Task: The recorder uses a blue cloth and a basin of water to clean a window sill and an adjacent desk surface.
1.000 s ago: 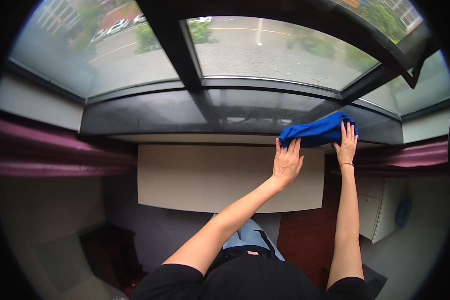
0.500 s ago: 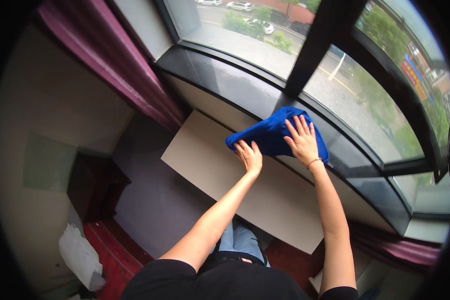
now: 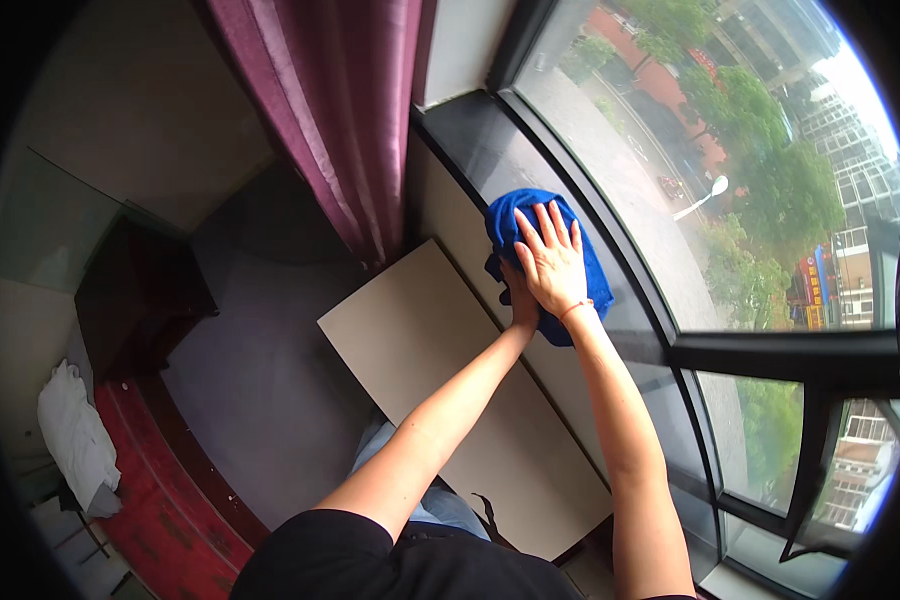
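Note:
A blue cloth [image 3: 592, 270] lies bunched on the dark, glossy window sill [image 3: 475, 140]. My right hand [image 3: 552, 262] presses flat on top of it, fingers stretched and spread, a thin bracelet at the wrist. Just beside and partly beneath it, my left hand [image 3: 522, 300] holds the cloth's near edge, where a dark fold hangs over the sill's front. Most of the left fingers are hidden by the cloth and the right hand.
Below the sill stands a pale tabletop [image 3: 425, 330]. A purple curtain [image 3: 340, 110] hangs at the sill's left end. Black window frames [image 3: 750, 350] run along the right, one pane tilted outward. Further left are a dark wooden cabinet [image 3: 140, 290], a red bench-like surface [image 3: 160, 480] and a white bag [image 3: 75, 430].
My view has turned toward the curtain end of the sill. Both hands have slid the cloth left along the sill and come closer together; the cloth is now more bunched.

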A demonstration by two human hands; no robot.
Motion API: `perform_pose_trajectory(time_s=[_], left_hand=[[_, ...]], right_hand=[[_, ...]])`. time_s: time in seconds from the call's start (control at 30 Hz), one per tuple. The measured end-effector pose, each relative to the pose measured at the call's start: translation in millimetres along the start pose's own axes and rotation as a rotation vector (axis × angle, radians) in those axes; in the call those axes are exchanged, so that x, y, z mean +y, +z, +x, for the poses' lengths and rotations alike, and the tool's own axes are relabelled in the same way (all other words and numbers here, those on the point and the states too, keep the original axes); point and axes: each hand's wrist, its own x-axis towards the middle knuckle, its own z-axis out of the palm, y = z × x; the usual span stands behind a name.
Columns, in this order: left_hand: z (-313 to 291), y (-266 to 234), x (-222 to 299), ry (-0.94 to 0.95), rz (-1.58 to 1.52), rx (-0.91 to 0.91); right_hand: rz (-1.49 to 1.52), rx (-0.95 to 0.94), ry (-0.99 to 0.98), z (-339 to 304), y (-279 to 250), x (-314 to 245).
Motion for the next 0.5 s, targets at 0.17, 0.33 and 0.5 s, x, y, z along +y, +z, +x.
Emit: perform_pose_trajectory(time_s=[0.17, 0.33, 0.5], left_hand=[[145, -30, -17, 0.016, -0.666, 0.058], [236, -80, -19, -0.064, -0.669, 0.106], [247, -104, -35, -0.158, -0.658, 0.13]], right_hand=[[0.008, 0.079, -0.035, 125, 32, -41], [0.004, 0.152, -0.026, 199, 50, -66], [0.069, 0.175, -0.049, 205, 54, -78]])
